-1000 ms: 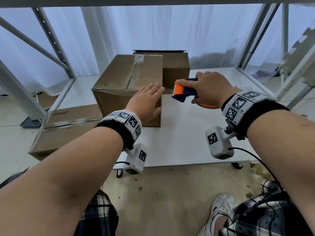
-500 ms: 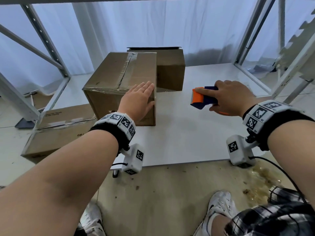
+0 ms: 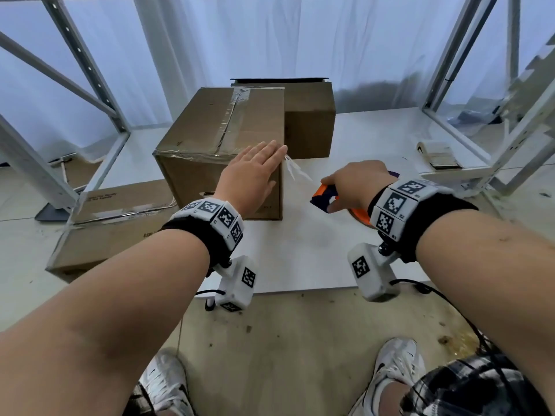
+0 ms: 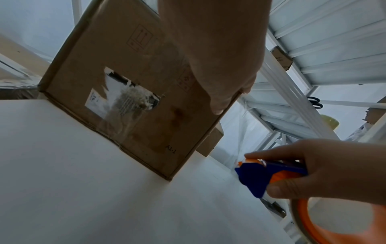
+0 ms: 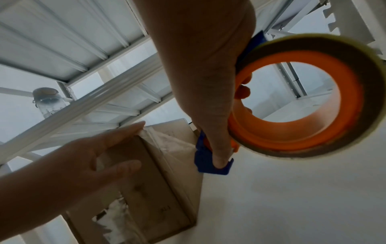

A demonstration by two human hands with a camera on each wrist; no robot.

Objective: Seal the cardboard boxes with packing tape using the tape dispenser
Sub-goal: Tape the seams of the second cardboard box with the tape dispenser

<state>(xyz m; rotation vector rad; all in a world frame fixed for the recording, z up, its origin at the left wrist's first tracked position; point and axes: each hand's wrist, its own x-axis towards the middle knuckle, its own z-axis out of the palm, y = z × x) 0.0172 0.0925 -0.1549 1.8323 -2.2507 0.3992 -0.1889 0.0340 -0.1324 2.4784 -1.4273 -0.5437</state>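
Tape (image 3: 295, 169) stretches uncut from the front box (image 3: 222, 139), already sealed along its top seam. Left hand (image 3: 249, 178) presses it flat-fingered; right hand (image 3: 354, 184) grips the dispenser (image 3: 324, 198). Cutting remains.

Readable text is sparse. On the cardboard box (image 4: 117, 54) under my left hand (image 4: 217, 49): "A1-1" printed near the lower corner of the front face, plus handling symbols with up arrows near the top. Torn white label (image 4: 123, 99) on that face: illegible. Print on the flat box (image 3: 120, 217): too blurred.
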